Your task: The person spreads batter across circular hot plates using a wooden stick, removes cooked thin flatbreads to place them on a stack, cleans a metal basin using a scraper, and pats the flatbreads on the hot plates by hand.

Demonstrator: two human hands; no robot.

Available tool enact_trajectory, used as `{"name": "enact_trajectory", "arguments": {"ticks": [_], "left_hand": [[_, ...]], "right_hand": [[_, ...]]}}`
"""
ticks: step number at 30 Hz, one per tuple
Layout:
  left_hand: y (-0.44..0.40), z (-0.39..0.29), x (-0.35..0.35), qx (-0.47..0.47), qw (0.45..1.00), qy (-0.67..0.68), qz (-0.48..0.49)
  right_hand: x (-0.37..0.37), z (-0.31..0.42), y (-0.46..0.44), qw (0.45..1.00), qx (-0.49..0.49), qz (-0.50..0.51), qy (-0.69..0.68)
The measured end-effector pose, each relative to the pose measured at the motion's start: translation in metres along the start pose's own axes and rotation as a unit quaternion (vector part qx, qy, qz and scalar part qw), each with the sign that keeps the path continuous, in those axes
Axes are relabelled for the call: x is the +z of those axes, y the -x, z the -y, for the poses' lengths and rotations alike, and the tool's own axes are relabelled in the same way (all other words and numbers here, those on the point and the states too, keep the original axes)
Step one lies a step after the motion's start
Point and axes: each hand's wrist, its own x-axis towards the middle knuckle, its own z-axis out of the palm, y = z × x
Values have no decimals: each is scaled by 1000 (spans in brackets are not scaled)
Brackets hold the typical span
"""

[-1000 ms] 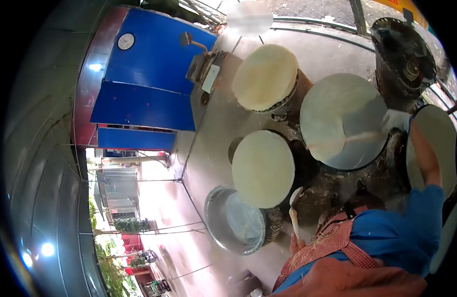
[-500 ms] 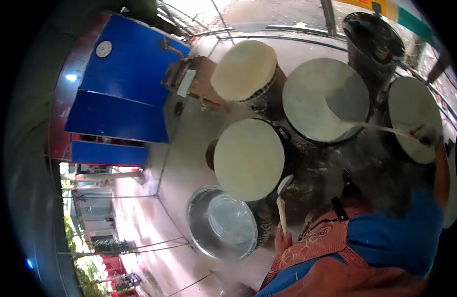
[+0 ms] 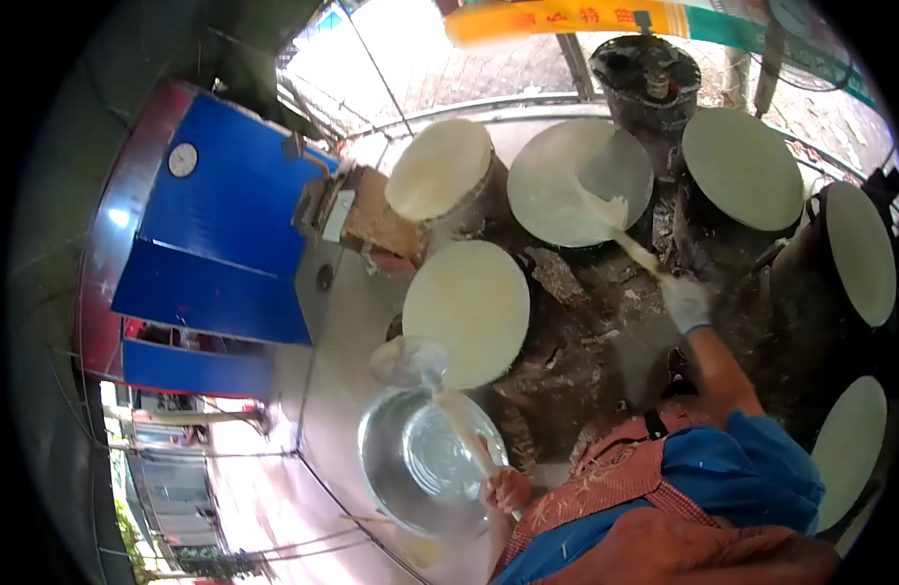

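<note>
My left hand point(image 3: 506, 489) is closed round the wooden handle of a long ladle point(image 3: 454, 414). The ladle's metal bowl, blurred by motion, is above the edge of a big metal basin point(image 3: 371, 448), beside a round pan point(image 3: 466, 314) with a pale surface. My right hand point(image 3: 685, 302), in a whitish glove, grips a long-handled scraper point(image 3: 636, 252). Its white end reaches the surface of another round pan point(image 3: 552, 195), which is pale with a grey patch. The exact shape of that end is hard to make out.
More pale round pans stand around: one at the upper left point(image 3: 439, 171), one at the upper right point(image 3: 742, 171), others along the right point(image 3: 860, 253). A dark bucket point(image 3: 649, 97) is at the back. A brown box point(image 3: 371, 214) adjoins blue panels point(image 3: 235, 185). Dark debris covers the floor.
The view has shifted. My left hand has raised the ladle out toward the basin and pan. My right arm has swung inward from the far right, bringing the scraper along.
</note>
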Motion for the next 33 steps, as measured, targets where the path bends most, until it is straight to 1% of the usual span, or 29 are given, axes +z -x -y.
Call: {"name": "enact_trajectory", "arguments": {"ticks": [1, 2, 3, 4, 5, 6, 7, 8, 9, 11, 12, 13, 15, 16, 17, 18, 19, 21, 22, 23, 24, 25, 26, 27, 28, 29, 31, 33], "left_hand": [[7, -5, 1, 20, 1000, -1, 19], [14, -5, 2, 39, 999, 3, -29], [12, -1, 9, 49, 998, -22, -46], [11, 4, 15, 58, 995, -46, -63], [3, 10, 26, 45, 997, -33, -44], [2, 13, 11, 23, 999, 27, -27], [6, 15, -2, 42, 986, 147, -71], [10, 17, -14, 72, 956, 262, -110], [7, 18, -19, 116, 929, 318, -152], [2, 21, -29, 219, 858, 411, -219], [-12, 36, 14, 116, 955, 247, -115], [-22, 51, 37, 4, 997, 75, -8], [-22, 48, 8, 1, 995, 81, -63], [-27, 48, 3, -12, 991, 108, -77], [-33, 50, -6, -22, 987, 132, -89], [-40, 51, -13, -31, 985, 144, -92], [-47, 53, -18, -41, 983, 151, -93], [-59, 55, -25, -53, 981, 163, -85], [-65, 56, -29, -65, 982, 162, -72], [-76, 59, -21, -70, 982, 162, -70], [-95, 72, 13, -80, 981, 163, -69], [-107, 72, 17, -88, 978, 168, -90], [-114, 74, 13, -94, 973, 180, -111], [-123, 80, 7, -98, 967, 195, -128], [-131, 81, 6, -109, 946, 256, -169], [-133, 83, 4, -116, 944, 247, -185], [-148, 88, -4, -132, 946, 224, -194], [-161, 99, -8, -126, 948, 220, -193]], "right_hand": [[-11, -10, -1, 999, 24, -23, -8], [-9, -5, -4, 996, 54, -45, -56], [-15, 12, -4, 989, 82, -64, -102], [10, 26, -17, 971, 105, -98, -189], [4, 57, -26, 966, 124, -40, -223], [11, 74, -32, 973, 61, -29, -220], [4, 91, -28, 988, 18, -32, -149], [14, 73, -29, 990, -7, -26, -139], [31, 45, -31, 990, -28, -21, -135], [9, -2, -46, 998, 30, 21, -56], [-3, -26, -56, 995, 18, 0, -96], [-14, -46, -68, 991, 6, -20, -132], [-32, -6, -81, 974, 44, -142, -172], [-10, 7, -98, 971, 57, -108, -205], [2, 25, -94, 968, 39, -115, -220], [-5, 32, -78, 984, -23, -41, -171], [-13, 34, -67, 989, -82, 33, -122], [0, -13, -60, 992, -57, 0, -110], [1, -39, -75, 997, -12, -25, -78], [-12, -63, -96, 998, 22, 18, -51], [-33, -63, -116, 993, 31, -35, -105], [-42, -50, -132, 984, 43, -116, -125], [-35, -36, -157, 978, 72, -108, -163], [-8, -27, -171, 978, 59, -132, -153], [-16, -23, -154, 990, -11, -69, -123], [-29, -17, -128, 992, -81, -9, -96], [-19, -51, -73, 991, -87, 38, -93], [21, -118, -78, 993, 16, 28, -117]]}}
